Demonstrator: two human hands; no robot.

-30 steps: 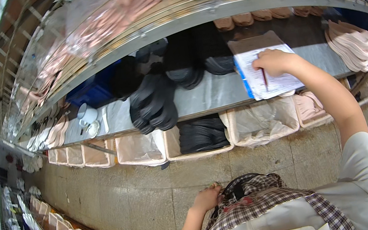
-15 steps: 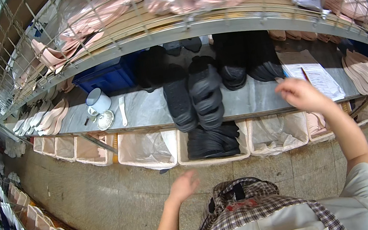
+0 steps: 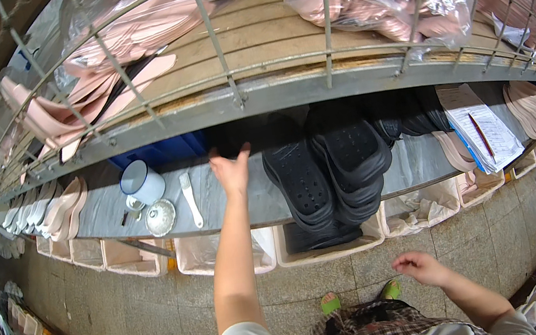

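My left hand (image 3: 231,170) reaches over the grey worktop (image 3: 253,206) to the shadow under the upper shelf. Its thumb and fingers are spread, and nothing shows between them; what its fingertips touch in the dark is hidden. Just right of it, black clogs stand in two stacks: a left stack (image 3: 300,180) and a taller right stack (image 3: 353,160), both jutting past the worktop's front edge. My right hand (image 3: 421,269) hangs in the air over the floor near my apron (image 3: 354,328), fingers loosely bent, holding nothing visible.
Left on the worktop are a blue-rimmed white mug (image 3: 142,182), a lid (image 3: 161,217), a white-handled brush (image 3: 191,202) and a blue crate (image 3: 168,149). A clipboard with papers (image 3: 492,135) and a pen (image 3: 482,138) lies right. Lined bins (image 3: 267,264) stand below; a wire-fronted shelf (image 3: 284,96) overhangs.
My left hand has moved from above the floor up to the worktop. The right has drawn back from beside the clipboard toward my body. My view has moved closer to the shelf.
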